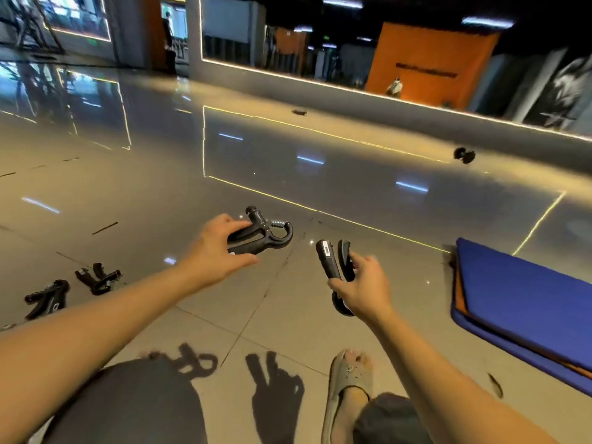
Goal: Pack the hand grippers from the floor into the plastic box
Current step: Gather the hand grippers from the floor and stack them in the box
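My left hand [221, 248] holds a black hand gripper [262, 233] with a metal spring, lifted above the tiled floor. My right hand [363, 288] holds a second black hand gripper [333, 259] by its two handles, its loop end hanging below my palm. Two more black hand grippers lie on the floor at the left, one [97, 277] farther from me and one [46, 296] nearer the left edge. No plastic box is in view.
A blue folded mat [528, 299] lies on the floor at the right. My foot in a beige sandal [347, 386] and my dark-clad knees are at the bottom. A small dark dumbbell [464, 154] and another dark object [299, 112] lie far off near the mirrored wall.
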A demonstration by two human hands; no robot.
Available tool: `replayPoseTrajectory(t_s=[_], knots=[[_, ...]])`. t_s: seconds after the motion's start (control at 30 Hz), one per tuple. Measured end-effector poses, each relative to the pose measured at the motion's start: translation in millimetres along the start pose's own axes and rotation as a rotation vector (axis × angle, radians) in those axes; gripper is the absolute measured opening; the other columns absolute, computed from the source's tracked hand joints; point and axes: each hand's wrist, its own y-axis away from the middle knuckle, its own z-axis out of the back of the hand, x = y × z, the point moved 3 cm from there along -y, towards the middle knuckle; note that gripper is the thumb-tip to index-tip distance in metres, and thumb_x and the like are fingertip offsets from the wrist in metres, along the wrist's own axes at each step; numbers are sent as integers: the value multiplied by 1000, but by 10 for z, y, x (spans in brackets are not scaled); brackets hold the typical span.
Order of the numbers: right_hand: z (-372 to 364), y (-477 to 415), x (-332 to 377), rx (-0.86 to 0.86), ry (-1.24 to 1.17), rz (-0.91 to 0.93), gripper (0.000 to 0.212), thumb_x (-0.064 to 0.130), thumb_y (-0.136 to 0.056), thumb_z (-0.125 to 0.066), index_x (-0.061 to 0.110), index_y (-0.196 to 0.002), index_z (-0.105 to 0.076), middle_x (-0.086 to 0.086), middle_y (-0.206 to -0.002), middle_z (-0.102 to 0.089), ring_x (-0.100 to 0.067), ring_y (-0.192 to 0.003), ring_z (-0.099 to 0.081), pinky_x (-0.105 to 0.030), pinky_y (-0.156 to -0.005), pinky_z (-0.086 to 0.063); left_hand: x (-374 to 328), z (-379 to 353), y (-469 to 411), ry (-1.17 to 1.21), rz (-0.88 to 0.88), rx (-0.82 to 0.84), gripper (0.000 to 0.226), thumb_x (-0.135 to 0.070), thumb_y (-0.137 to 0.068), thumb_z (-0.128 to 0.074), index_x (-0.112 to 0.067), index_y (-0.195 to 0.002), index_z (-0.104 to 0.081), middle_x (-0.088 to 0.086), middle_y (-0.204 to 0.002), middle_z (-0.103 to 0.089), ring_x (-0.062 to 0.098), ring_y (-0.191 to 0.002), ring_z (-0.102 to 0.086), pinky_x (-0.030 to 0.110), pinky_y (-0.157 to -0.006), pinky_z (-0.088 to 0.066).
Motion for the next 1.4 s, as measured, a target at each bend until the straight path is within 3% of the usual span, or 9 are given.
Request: replayPoseTrajectory(t_s=[0.1,0.23,0.4,0.53,0.77,0.93,1.03,1.2,1.4], knots=[[951,490,17,-81,36,16,45,38,-76,-79,26,-117,-65,5,-97,-48,-20,-90,-55,-37,-79,-52,-900,127,208,4,-115,5,65,-36,-70,-89,-22,-129,-66,-3,-101,-56,14,-93,-58,24,-81,-45],[2060,1205,-137,-161,90,6,32,39,-74,-81,24,-98,-67,4,-91,-50,-20,-83,-55,-28,-64,-42,-1957,109,597,66,-231,32,70,-48,-66,-86,-24,-128,-66,-4,-101,-58,16,-94,-60,30,-84,-47],[3096,2104,-590,-180,97,-105,40,41,-67,-81,20,-100,-72,-4,-95,-65,-22,-85,-64,-44,-73,-58,-2975,-213,1138,122,-339,119,67,-37,-70,-89,-17,-129,-66,-2,-101,-58,16,-92,-60,32,-85,-50],[3580,2882,-1076,-193,66,-221,38,32,-71,-84,12,-102,-72,-8,-90,-72,-24,-84,-70,-51,-77,-61,-3605,-665,1667,140,-389,213,64,-36,-72,-88,-17,-128,-65,0,-102,-59,16,-92,-59,31,-81,-49],[3893,3809,-1753,-217,52,-436,32,27,-73,-85,15,-97,-69,-6,-88,-70,-21,-80,-70,-45,-78,-61,-4273,-1429,2328,158,-486,396,65,-35,-73,-88,-18,-130,-64,-3,-104,-58,16,-94,-59,29,-82,-48],[4032,4073,-2058,-188,84,-517,45,27,-73,-86,17,-113,-68,-3,-94,-71,-19,-84,-71,-45,-80,-62,-4464,-1782,2535,183,-510,488,67,-33,-74,-87,-17,-133,-62,-7,-104,-54,10,-95,-55,13,-74,-38],[4122,4106,-2202,-160,130,-538,42,28,-74,-85,19,-111,-68,-1,-94,-70,-17,-84,-69,-43,-79,-63,-4577,-1948,2535,185,-507,548,65,-29,-75,-86,-18,-133,-61,-13,-100,-50,4,-88,-53,8,-69,-38],[4089,4157,-2591,-122,144,-594,46,33,-74,-85,21,-116,-67,1,-94,-69,-17,-84,-69,-42,-77,-64,-4710,-2378,2446,165,-510,688,62,-26,-75,-86,-21,-131,-60,-6,-114,-55,12,-105,-57,24,-90,-49],[3650,4343,-3330,-84,16,-707,45,26,-74,-86,25,-115,-68,3,-94,-70,-16,-86,-68,-44,-82,-61,-4704,-3125,2319,109,-472,809,59,-25,-76,-86,-18,-128,-61,-5,-112,-56,13,-104,-57,21,-85,-44]])
